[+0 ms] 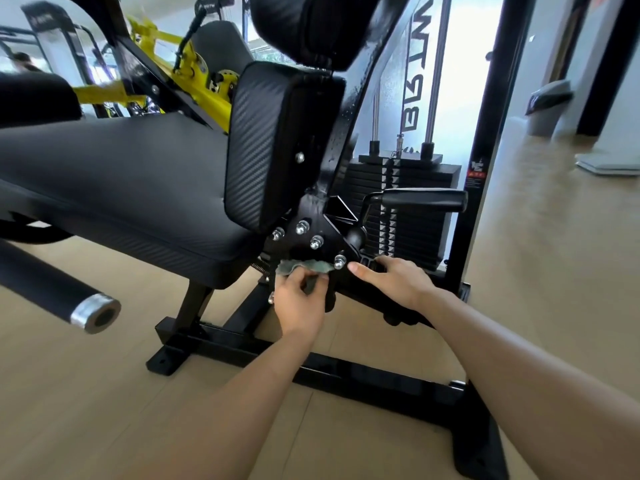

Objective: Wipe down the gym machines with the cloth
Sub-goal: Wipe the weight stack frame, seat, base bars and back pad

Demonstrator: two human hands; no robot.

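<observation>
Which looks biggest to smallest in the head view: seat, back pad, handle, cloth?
1. seat
2. back pad
3-4. handle and cloth: too close to rank, since the cloth is bunched in the left hand and partly hidden.

— Where from?
— Head-worn, single wide-angle view, bent at the edges.
— Facing?
— Forward and down, onto the side of the black seat machine (138, 188), with floor (86, 410) across the lower frame.
— How near?
— Within arm's reach: forearms entering from the bottom edge, left hand (299, 303) and right hand (394, 278) meeting the machine just below frame centre.
</observation>
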